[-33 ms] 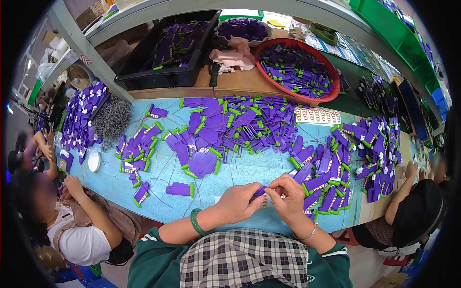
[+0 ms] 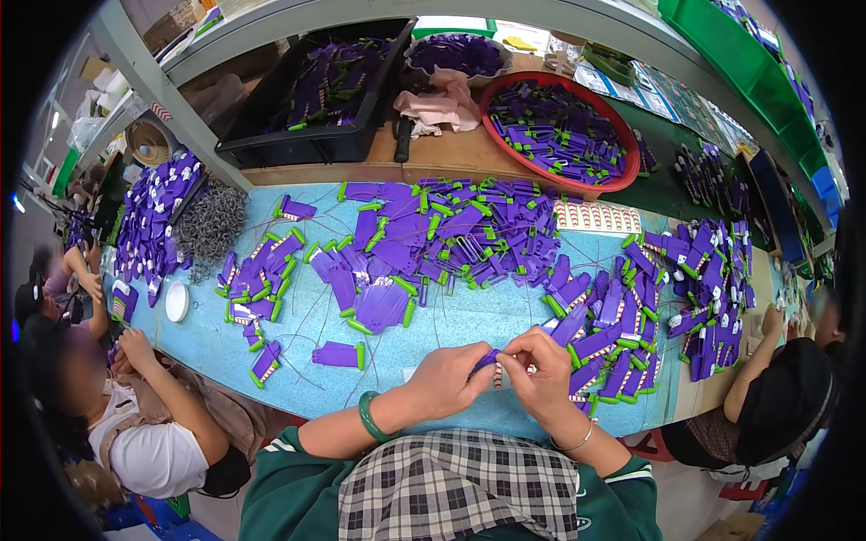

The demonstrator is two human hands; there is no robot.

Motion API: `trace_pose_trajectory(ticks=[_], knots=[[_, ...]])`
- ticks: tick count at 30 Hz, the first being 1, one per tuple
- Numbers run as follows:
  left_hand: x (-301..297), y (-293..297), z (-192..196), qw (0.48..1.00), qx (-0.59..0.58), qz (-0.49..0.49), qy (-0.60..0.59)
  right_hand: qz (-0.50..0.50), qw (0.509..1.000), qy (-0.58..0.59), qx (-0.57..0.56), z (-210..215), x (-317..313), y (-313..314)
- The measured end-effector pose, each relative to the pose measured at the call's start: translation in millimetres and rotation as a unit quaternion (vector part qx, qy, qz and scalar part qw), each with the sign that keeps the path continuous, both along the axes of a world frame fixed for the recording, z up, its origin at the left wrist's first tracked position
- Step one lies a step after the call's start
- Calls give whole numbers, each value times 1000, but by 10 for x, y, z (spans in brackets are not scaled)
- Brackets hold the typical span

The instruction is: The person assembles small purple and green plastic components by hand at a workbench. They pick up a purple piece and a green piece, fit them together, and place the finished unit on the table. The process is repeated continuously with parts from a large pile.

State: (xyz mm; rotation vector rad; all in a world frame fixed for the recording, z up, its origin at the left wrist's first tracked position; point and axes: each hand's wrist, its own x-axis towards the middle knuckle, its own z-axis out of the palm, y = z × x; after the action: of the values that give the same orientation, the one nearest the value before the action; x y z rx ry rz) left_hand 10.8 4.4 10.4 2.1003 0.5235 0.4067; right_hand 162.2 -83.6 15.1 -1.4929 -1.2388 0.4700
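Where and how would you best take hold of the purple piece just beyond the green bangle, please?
Probably by its green end, from the right: the purple piece lies flat, apart from other pieces, with that end turned toward the left hand.

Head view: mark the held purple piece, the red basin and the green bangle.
Held purple piece (image 2: 487, 361): head view, its exposed part.
Red basin (image 2: 632, 155): head view, right side of rim.
Green bangle (image 2: 363, 416): head view, its visible band.

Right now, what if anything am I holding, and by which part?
A small purple plastic piece: your left hand holds it, your right hand pinches at its right end. Most of it is hidden, so the exact part is unclear.
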Motion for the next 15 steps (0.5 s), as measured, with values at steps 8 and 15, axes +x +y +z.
trace_pose_trajectory(ticks=[8, 15], knots=[[-6, -83, -94, 997, -76, -7, -21, 76, 995, 1, -68, 67, 20, 12], [-36, 85, 99, 997, -56, -7, 55, 85, 985, -30, -147, 240, 428, -16]])
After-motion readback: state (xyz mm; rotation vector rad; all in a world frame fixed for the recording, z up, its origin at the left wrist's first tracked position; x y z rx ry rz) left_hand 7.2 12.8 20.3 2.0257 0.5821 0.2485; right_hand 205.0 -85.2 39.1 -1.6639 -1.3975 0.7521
